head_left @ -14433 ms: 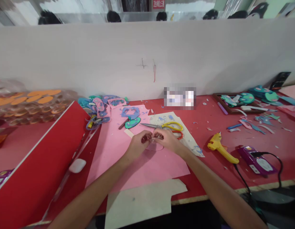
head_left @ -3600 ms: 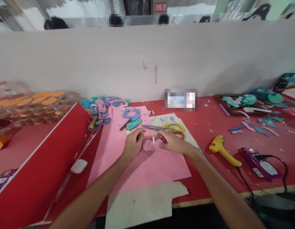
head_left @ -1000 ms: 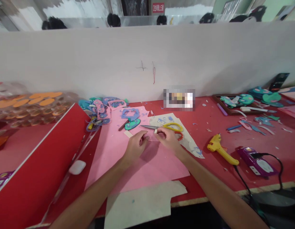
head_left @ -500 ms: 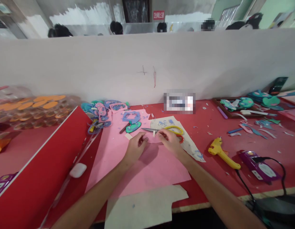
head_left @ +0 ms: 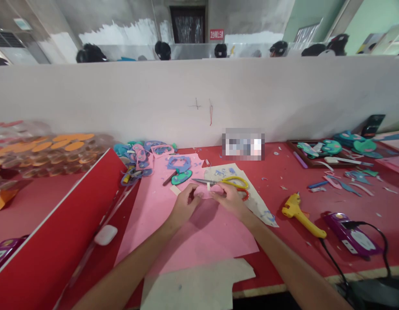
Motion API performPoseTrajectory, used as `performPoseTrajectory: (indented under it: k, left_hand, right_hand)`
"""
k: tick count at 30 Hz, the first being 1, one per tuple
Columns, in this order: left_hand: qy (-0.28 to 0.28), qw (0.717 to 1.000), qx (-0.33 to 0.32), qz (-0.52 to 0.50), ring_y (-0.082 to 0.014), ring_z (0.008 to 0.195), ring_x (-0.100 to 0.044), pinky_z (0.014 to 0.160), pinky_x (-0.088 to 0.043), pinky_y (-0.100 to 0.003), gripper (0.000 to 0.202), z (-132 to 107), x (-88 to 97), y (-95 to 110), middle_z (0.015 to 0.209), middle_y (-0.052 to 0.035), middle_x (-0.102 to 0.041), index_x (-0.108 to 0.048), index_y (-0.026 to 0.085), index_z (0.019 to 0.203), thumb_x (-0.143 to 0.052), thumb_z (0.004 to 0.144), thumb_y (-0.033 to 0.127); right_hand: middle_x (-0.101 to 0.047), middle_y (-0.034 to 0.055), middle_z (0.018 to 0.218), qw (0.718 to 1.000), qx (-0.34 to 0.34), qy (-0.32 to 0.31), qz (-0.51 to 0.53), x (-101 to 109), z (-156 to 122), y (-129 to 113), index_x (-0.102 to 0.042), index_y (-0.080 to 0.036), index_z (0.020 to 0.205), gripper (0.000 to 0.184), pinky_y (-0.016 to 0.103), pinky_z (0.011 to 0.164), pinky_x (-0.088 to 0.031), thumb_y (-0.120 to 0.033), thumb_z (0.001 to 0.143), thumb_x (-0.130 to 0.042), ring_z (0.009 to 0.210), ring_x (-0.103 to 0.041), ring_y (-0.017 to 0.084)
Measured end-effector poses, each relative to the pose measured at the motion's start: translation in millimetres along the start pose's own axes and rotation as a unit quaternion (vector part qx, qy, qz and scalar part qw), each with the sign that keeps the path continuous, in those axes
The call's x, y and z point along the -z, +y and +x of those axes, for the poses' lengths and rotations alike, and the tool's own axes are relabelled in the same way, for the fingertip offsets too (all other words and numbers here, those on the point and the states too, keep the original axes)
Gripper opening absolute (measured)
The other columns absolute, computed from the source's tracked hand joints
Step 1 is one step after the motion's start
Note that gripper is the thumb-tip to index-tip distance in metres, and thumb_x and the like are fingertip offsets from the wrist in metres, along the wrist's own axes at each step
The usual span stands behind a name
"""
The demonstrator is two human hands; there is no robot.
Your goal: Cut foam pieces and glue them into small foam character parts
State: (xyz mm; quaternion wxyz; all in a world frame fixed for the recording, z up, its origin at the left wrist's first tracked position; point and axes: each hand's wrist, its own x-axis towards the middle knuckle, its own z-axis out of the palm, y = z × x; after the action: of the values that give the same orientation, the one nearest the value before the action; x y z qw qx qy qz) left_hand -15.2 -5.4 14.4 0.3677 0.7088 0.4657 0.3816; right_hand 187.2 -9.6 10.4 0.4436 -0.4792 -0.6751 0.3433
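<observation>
My left hand (head_left: pixel 184 206) and my right hand (head_left: pixel 230 199) meet over a big pink foam sheet (head_left: pixel 193 224) in the middle of the red table. Between their fingertips they pinch a small pink foam cut-out (head_left: pixel 204 193), lifted slightly off the sheet. A tiny white strip (head_left: pixel 208 186) sticks up by my right fingertips. Scissors with yellow and red handles (head_left: pixel 227 184) lie just behind my right hand on a beige paper (head_left: pixel 256 200).
A yellow glue gun (head_left: pixel 301 210) and a purple device with a black cable (head_left: pixel 351 234) lie to the right. Blue, pink and green foam shapes (head_left: pixel 144 153) pile at the back left. A red board (head_left: pixel 54 232) with a white case (head_left: pixel 105 235) slopes at the left. A grey partition (head_left: pixel 199 99) backs the table.
Both hands have stayed together on the pink cut-out, shifting slightly. The view has tilted upward, so more of the room behind the partition shows.
</observation>
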Motion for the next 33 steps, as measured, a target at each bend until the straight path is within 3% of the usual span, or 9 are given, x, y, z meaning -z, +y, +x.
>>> performPoseTrajectory:
  k: [16,26,33]
  left_hand:
    - [0.011,1.000,0.002,-0.022,-0.0139,0.073,-0.047,0.068,-0.037,-0.026,0.021,-1.8,0.3,-2.9,0.079,0.0025,-0.053,-0.057,0.018,0.088,-0.055,0.095,0.038]
    - [0.010,1.000,0.000,-0.016,-0.0145,0.071,-0.045,0.067,-0.037,-0.026,0.026,-0.4,0.3,-0.1,0.075,0.0021,-0.050,-0.054,0.019,0.083,-0.054,0.093,0.043]
    - [0.008,0.999,-0.011,-0.032,-0.0167,0.079,-0.052,0.074,-0.043,-0.027,0.028,0.0,1.2,5.2,0.082,-0.0005,-0.058,-0.058,0.018,0.089,-0.054,0.095,0.045]
  right_hand:
    - [-0.046,-0.0033,0.067,1.000,-0.004,-0.007,-0.021,-2.3,-0.4,4.7,-0.050,-0.021,0.071,0.029,0.028,0.062,-0.033,-0.040,0.088,-0.064,0.065,-0.043,0.015]
    - [-0.051,-0.0024,0.069,0.999,-0.001,-0.013,-0.034,-2.9,-0.6,5.9,-0.052,-0.021,0.072,0.028,0.028,0.062,-0.034,-0.040,0.088,-0.064,0.066,-0.045,0.015]
    - [-0.048,-0.0027,0.067,0.999,0.008,-0.002,-0.033,-2.1,-1.1,5.5,-0.049,-0.021,0.070,0.031,0.028,0.061,-0.035,-0.041,0.089,-0.063,0.065,-0.043,0.015]
